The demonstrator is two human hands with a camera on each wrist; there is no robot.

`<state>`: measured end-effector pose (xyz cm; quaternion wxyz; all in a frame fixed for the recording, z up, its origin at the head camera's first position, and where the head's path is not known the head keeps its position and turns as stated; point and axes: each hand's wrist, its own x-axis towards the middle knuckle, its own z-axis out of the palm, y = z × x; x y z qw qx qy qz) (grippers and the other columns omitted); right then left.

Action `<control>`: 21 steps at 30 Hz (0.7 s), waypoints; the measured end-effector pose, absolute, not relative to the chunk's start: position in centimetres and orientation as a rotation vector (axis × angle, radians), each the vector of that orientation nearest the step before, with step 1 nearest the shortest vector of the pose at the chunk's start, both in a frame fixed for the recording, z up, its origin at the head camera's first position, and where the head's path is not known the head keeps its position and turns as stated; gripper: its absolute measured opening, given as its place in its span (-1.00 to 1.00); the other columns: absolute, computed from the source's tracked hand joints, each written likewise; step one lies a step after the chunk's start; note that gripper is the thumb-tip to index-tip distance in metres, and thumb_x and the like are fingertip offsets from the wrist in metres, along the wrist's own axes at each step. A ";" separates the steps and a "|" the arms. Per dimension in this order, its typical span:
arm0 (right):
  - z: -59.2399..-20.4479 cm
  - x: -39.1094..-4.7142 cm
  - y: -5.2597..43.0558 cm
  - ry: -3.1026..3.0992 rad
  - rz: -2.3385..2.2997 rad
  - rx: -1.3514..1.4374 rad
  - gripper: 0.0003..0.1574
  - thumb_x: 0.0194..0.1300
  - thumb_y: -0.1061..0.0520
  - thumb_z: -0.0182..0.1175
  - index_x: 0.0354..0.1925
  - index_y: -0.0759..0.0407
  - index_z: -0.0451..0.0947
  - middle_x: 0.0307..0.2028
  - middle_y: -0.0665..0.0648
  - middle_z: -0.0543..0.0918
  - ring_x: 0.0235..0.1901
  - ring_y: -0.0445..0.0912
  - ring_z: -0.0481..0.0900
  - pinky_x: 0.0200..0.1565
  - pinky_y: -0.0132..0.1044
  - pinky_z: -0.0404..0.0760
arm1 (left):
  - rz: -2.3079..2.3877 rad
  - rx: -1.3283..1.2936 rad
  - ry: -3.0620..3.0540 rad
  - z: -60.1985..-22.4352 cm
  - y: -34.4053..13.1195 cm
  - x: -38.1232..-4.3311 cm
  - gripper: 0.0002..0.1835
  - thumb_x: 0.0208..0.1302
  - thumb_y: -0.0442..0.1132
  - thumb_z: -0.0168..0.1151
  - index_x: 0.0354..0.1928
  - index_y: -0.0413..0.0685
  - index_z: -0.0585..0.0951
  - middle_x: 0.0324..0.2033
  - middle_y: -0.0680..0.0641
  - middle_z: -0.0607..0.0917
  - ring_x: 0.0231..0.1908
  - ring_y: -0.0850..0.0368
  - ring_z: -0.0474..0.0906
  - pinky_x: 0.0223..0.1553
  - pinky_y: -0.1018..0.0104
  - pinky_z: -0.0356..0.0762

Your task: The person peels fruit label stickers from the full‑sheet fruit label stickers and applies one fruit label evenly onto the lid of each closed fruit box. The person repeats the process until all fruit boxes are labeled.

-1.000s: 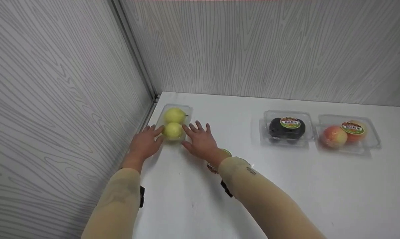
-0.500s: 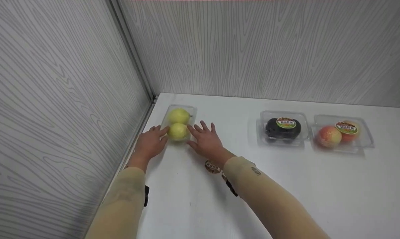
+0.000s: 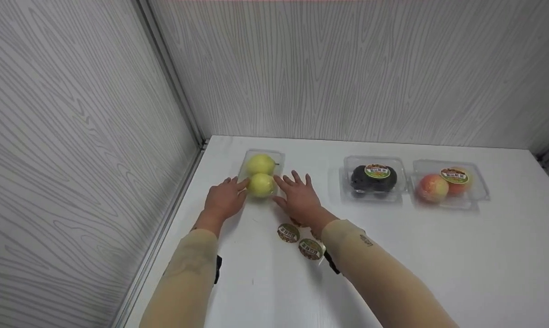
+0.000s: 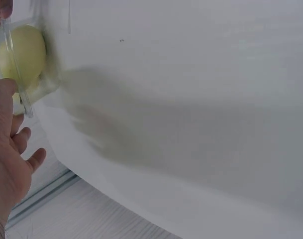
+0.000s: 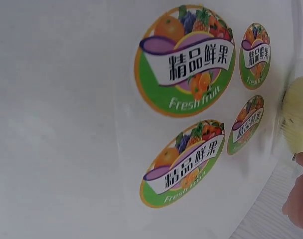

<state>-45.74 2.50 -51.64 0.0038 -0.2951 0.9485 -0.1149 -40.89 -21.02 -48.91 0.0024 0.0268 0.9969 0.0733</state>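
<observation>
Two yellow pears lie one behind the other in a clear plastic fruit box at the table's left rear. My left hand pinches the box's left side near the front corner, its other fingers spread outward. Opposite it, the thumb and index finger of my right hand grip the right side. In the left wrist view, the box's rim and a pear show beside my left fingers. Round fruit stickers lie under my right forearm, large in the right wrist view.
To the right stand two more clear boxes with stickered lids, one with dark fruit and one with red-yellow peaches. A grey wood-grain wall runs along the left, another panel behind the white table.
Both hands have moved the pear box to the right, away from the left wall. More of the stickers now shows beside my right forearm. The head view has shifted slightly.
</observation>
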 end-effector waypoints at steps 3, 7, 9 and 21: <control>-51.5 -45.5 3.5 2.967 -0.372 -0.902 -0.13 0.63 -0.33 0.02 0.70 -0.12 0.10 0.58 0.16 0.32 0.64 0.18 0.01 0.56 0.30 -0.09 | 0.223 0.083 3.111 -49.0 -20.0 -41.0 -0.48 0.69 0.00 -0.01 0.58 0.17 0.42 0.49 -0.20 0.46 0.50 -0.23 0.34 0.34 -0.27 0.41; -51.4 -45.3 5.0 2.964 -0.372 -0.880 -0.12 0.63 -0.33 0.03 0.70 -0.11 0.09 0.59 0.16 0.30 0.65 0.19 -0.02 0.56 0.31 -0.12 | 0.222 0.099 3.103 -48.8 -18.6 -40.8 -0.48 0.70 0.00 -0.04 0.58 0.19 0.42 0.49 -0.18 0.47 0.50 -0.20 0.34 0.35 -0.26 0.40; -51.3 -45.1 5.8 2.970 -0.377 -0.880 -0.13 0.62 -0.32 0.05 0.69 -0.10 0.11 0.58 0.18 0.32 0.65 0.20 -0.02 0.55 0.32 -0.11 | 0.210 0.125 3.107 -48.7 -17.9 -40.6 -0.49 0.70 0.00 -0.03 0.58 0.19 0.43 0.48 -0.18 0.48 0.49 -0.20 0.36 0.34 -0.26 0.41; -50.7 -44.0 10.1 2.969 -0.351 -0.885 -0.13 0.59 -0.31 0.10 0.66 -0.04 0.20 0.56 0.20 0.34 0.64 0.22 -0.03 0.55 0.32 -0.15 | 0.214 0.242 3.138 -48.8 -14.4 -39.5 -0.52 0.68 -0.01 0.03 0.52 0.19 0.51 0.39 -0.16 0.59 0.44 -0.22 0.43 0.31 -0.25 0.45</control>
